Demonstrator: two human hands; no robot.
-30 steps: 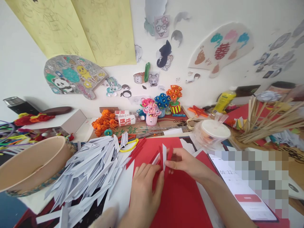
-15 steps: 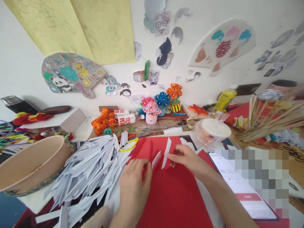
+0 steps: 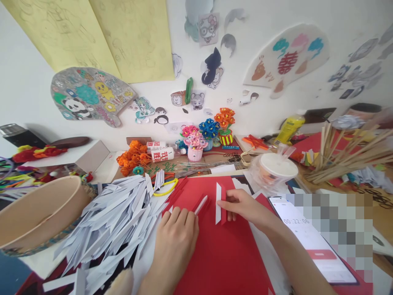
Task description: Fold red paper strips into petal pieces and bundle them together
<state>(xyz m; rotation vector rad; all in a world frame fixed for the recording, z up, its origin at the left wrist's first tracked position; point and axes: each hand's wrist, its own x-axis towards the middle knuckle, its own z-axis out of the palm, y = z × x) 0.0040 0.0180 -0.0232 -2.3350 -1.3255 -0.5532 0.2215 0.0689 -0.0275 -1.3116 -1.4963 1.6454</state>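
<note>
My right hand (image 3: 239, 206) pinches a folded paper strip (image 3: 219, 205), white on one face and red on the other, holding it upright over a red sheet (image 3: 227, 254). My left hand (image 3: 178, 237) is closed, knuckles up, at the sheet's left side. Another folded strip, red and white (image 3: 202, 205), sticks out from beside its fingers toward the upper right. The left fingertips are hidden under the hand. Just left of it spreads a large heap of folded white paper strips (image 3: 107, 221).
Yellow-handled scissors (image 3: 167, 188) lie behind the heap, with thin red strips (image 3: 175, 194) beside them. A round basket (image 3: 39, 213) stands at left. At right are a phone (image 3: 310, 241) showing a timer, a lidded white tub (image 3: 278, 166) and wooden sticks (image 3: 331, 157). Flower pots (image 3: 195, 153) line the wall.
The strip in my right hand has turned and shifted slightly right and down, showing more red. My left fingers have curled down lower, and the strip beside them has tipped flatter.
</note>
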